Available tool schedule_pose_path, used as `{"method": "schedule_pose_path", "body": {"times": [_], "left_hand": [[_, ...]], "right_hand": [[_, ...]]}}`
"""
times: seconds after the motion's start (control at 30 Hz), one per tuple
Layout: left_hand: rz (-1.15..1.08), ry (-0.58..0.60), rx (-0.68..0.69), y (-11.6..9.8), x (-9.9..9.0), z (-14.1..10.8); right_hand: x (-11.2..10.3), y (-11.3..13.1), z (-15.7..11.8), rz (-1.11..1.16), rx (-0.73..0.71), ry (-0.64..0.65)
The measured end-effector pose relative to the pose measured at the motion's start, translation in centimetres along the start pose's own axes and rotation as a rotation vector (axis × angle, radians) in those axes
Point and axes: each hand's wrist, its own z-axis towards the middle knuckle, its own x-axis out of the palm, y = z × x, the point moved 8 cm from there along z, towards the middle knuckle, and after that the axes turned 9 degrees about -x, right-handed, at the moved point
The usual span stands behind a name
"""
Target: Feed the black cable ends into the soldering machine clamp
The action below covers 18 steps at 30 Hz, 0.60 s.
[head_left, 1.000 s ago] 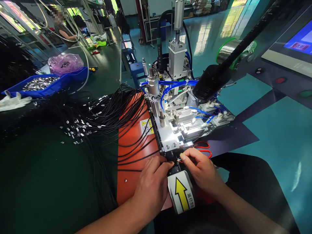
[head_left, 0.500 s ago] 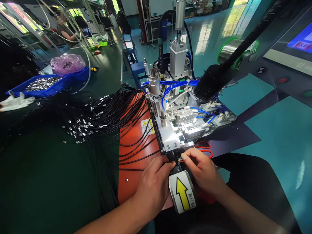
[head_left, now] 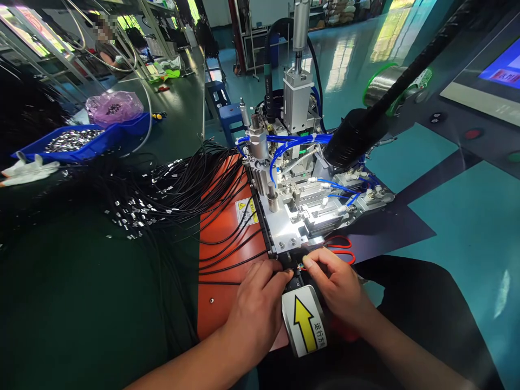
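My left hand (head_left: 260, 292) is curled at the front of the machine, thumb and fingertips pressed together over a black cable (head_left: 221, 283) that runs across the orange plate (head_left: 223, 311). Opposite it, the thumb and forefinger of my right hand (head_left: 335, 276) pinch the thin coloured wires (head_left: 300, 266) at that cable's end. The wire tips are partly hidden by the fingers. Both hands are just in front of the metal machine (head_left: 284, 227), above a white plate with a yellow arrow (head_left: 304, 319).
More black cables (head_left: 190, 184) with metal connectors lie to the left. Beyond them are a blue tray (head_left: 77, 155), a pink bag (head_left: 114, 105) and a white glove (head_left: 30, 170). Red-handled scissors (head_left: 345, 256) lie by my right hand. A solder spool (head_left: 385, 86) hangs at right; a person (head_left: 108, 49) is far back.
Almost nothing differs; both hands keep their place and hold. The view has shifted very slightly, and the far person's arm has moved a little.
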Motion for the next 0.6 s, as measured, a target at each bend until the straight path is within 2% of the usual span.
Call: {"method": "schedule_pose_path", "body": {"times": [0.27, 0.6], "left_hand": [[0.001, 0.003, -0.011, 0.15, 0.22, -0.03], [0.01, -0.018, 0.006, -0.2, -0.1, 0.13]], "right_hand": [[-0.2, -0.33, -0.18, 0.011, 0.035, 0.044], [-0.2, -0.63, -0.23, 0.011, -0.016, 0.058]]}}
